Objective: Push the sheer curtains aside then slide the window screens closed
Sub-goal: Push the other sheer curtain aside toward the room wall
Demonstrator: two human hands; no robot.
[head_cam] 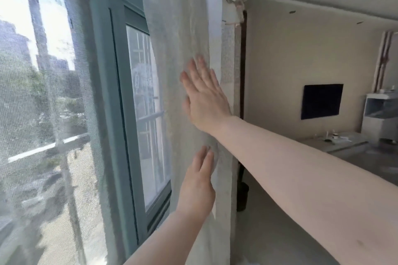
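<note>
A white sheer curtain point(183, 28) hangs bunched at the right side of the window, against the wall edge. My right hand point(204, 97) lies flat on it with fingers spread, pressing the fabric rightward. Lower down, my left hand point(199, 185) also rests flat against the curtain, fingers together and pointing up. A mesh window screen point(43, 114) covers the left pane, blurring the street behind it. Between the screen and the curtain stands the grey-green window frame point(105, 92) with a glass pane point(146, 114) partly behind the curtain.
To the right the room opens up: a beige wall with a dark rectangular panel point(321, 101), a white shelf unit point(379, 114), and a low table point(336, 142) with small items. A dark object point(242, 196) stands on the floor by the curtain's edge.
</note>
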